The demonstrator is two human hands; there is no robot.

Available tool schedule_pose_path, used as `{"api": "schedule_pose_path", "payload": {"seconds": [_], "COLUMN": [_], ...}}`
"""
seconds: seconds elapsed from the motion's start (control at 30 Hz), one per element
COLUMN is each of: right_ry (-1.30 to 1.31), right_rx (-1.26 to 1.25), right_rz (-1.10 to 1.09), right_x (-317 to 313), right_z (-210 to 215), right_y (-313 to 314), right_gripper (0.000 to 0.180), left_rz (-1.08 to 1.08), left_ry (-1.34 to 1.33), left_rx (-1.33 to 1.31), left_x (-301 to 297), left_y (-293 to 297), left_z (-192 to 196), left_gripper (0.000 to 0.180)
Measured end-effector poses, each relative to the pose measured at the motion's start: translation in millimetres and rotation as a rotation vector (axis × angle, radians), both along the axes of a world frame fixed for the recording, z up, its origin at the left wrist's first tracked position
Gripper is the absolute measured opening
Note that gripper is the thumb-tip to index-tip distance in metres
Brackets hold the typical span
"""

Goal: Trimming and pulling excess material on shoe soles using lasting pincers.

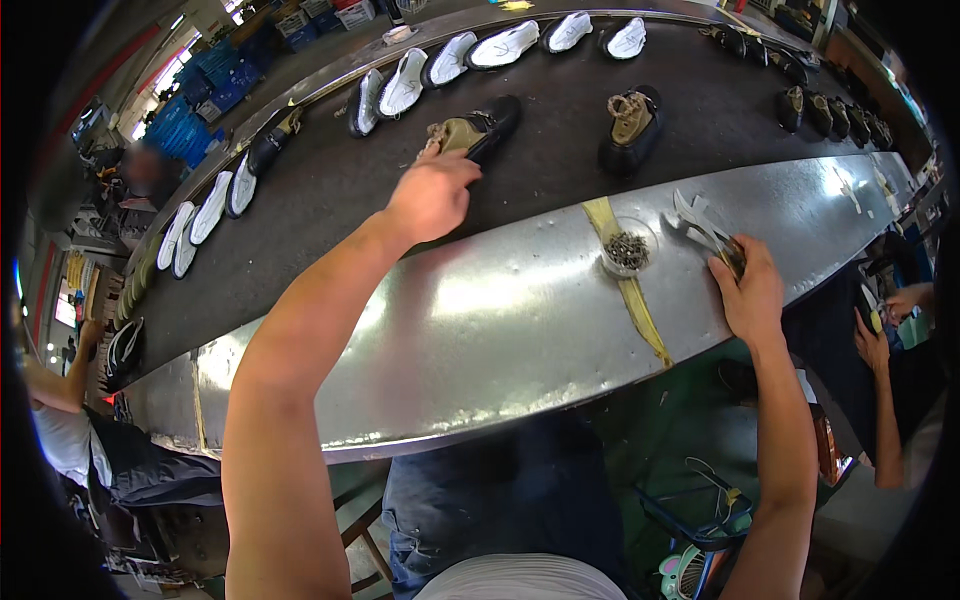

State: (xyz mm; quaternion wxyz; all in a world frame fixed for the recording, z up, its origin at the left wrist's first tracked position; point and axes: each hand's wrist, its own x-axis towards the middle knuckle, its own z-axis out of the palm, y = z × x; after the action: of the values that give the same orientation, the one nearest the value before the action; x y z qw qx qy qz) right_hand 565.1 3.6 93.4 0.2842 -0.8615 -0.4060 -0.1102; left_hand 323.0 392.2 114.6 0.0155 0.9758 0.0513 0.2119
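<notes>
My left hand (433, 195) reaches over the dark conveyor belt, its fingers closed at the heel end of a black shoe (490, 122) with a tan lining and tan laces. The fingertips overlap the laces, and part of the heel is hidden behind them. On the right, my right hand (752, 285) grips the handles of a pair of metal pincers (703, 222), jaws pointing away over the metal ledge (480, 320). A small cup of nails (627, 254) stands between my hands, on a yellow tape strip (645, 322). A second black shoe (630, 130) sits farther right on the belt.
White-soled shoes (503, 45) line the belt's far edge, and others (210, 207) lie at the left. Dark shoes (840, 118) stand at the far right. Other people's arms show at the left (60, 375) and right (885, 370). A blue-framed stool (700, 515) is below the ledge.
</notes>
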Motion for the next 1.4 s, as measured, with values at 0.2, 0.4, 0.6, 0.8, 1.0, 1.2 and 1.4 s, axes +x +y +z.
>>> {"api": "schedule_pose_path", "payload": {"seconds": [0.2, 0.4, 0.6, 0.8, 1.0, 1.2, 1.4], "right_ry": [0.025, 0.064, 0.048, 0.083, 0.1, 0.057, 0.006], "right_rx": [0.028, -0.005, -0.046, -0.043, -0.031, -0.05, -0.092], "right_rz": [-0.009, -0.047, -0.066, -0.048, -0.043, -0.042, 0.004], "right_x": [-4, -7, -6, -8, -11, -11, -21], "right_z": [6, 1, -1, 3, 1, -3, 10], "right_y": [7, 12, 10, 11, 13, 8, 13], "right_gripper": [0.038, 0.039, 0.04, 0.041, 0.042, 0.043, 0.042], "left_rz": [0.675, 1.091, 1.265, 1.328, 1.124, 0.953, 0.832], "left_ry": [-0.349, -0.235, -0.21, 0.018, 0.109, 0.167, -0.143], "left_rx": [-0.317, -0.598, -0.753, -0.626, -0.561, -0.51, -0.6], "left_x": [-34, 7, 62, 64, -19, -179, -369], "left_y": [123, 185, 216, 245, 223, 87, -48], "left_z": [-6, -20, -10, -14, -8, 41, 74], "left_gripper": [0.035, 0.084, 0.092, 0.087, 0.086, 0.068, 0.045]}}
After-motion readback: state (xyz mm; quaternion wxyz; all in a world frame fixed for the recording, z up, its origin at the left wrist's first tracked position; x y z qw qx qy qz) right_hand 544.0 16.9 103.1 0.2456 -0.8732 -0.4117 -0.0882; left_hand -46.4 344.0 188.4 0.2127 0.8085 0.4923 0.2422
